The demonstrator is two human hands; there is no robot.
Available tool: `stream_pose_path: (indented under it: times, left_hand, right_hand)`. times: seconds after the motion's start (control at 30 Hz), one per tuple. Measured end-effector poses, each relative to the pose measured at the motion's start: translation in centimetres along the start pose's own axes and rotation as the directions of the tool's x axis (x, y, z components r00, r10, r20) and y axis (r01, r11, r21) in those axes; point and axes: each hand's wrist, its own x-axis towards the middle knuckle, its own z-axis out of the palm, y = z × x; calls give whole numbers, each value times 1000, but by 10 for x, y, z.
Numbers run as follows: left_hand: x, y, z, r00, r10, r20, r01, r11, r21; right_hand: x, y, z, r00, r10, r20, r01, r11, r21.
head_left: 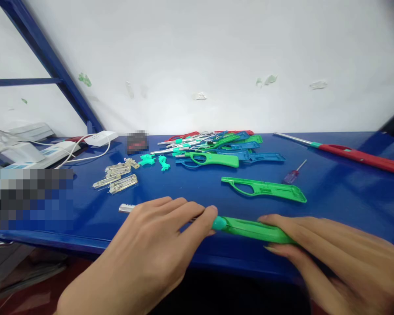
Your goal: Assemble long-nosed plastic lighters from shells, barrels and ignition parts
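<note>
Both hands are working on one long green-handled lighter (256, 230), which is lying crosswise between them, just over the near edge of the blue table (184, 192). The left hand (160, 232) is curling closed around the metal tube (126, 208), whose slotted silver tip is poking out beyond the knuckles. Over on the other side, the right hand (331, 253) is pinching the far end of the green body, thumb and forefinger nearly together with the plastic between them. The step in hand, by the look of it, is a two-handed steadying or fitting of body and tube, and the next move is probably calling for a firm hold at both ends, tube and handle staying in line. As for looks, the body is showing bright, glossy green, a dark line is running along it, and a teal collar (219, 223) is sitting where tube meets handle; whether the halves are fully closing, I cannot tell. Just beyond, an open green half-shell (265, 190) is lying hollow side up, and a purple-handled screwdriver (292, 176) is resting near it.
</note>
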Motion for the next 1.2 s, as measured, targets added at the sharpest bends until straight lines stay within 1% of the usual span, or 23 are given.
stream_pose_path:
  times: [0.07, 0.17, 0.47, 0.6, 0.7, 0.77, 0.83, 0.9, 0.93, 1.0, 1.03, 1.1, 1.2]
  left_hand:
    - [2, 1, 1, 1000, 1, -15, -2, 1000, -19]
    - [2, 3, 3, 1000, 6, -31, -7, 1000, -25]
    - [13, 7, 10, 993, 47, -110, -49, 999, -17]
    - [11, 6, 21, 988, 77, -135, -81, 996, -30]
    - [9, 1, 29, 984, 72, -163, -81, 996, -49]
    - [10, -3, 32, 977, 85, -196, -87, 996, -3]
    - [11, -7, 29, 962, 125, -242, -110, 991, 78]
    - [12, -10, 25, 949, 160, -270, -128, 983, 135]
    - [11, -10, 23, 946, 169, -277, -131, 980, 149]
    - [11, -10, 21, 942, 174, -285, -132, 978, 161]
    - [10, -9, 22, 945, 164, -283, -122, 980, 160]
    - [9, -5, 26, 960, 114, -255, -86, 989, 119]
    - [9, 1, 33, 988, 19, -152, -18, 1000, 3]
  right_hand:
    - [5, 0, 1, 999, -37, -35, 37, 999, -3]
    - [11, -1, 2, 997, -63, -43, 64, 998, 9]
    - [9, -3, 2, 996, -44, -77, 47, 999, 26]
    - [3, 2, 1, 995, -26, -91, 28, 999, 17]
    - [-9, 9, -4, 999, -52, 11, 52, 998, -16]
    - [-15, 11, -7, 996, -37, 85, 42, 998, -53]
    - [-16, 11, -9, 992, 54, 114, -45, 996, -81]
    - [-11, 9, -9, 981, 146, 131, -136, 987, -79]
    - [-7, 8, -8, 973, 168, 160, -159, 985, -68]
    - [2, 9, -7, 959, 166, 230, -164, 986, -27]
    - [6, 10, -7, 956, 152, 252, -156, 988, -3]
    - [13, 12, -7, 964, 116, 240, -129, 991, 39]
    - [17, 14, -9, 978, 79, 192, -87, 996, 36]
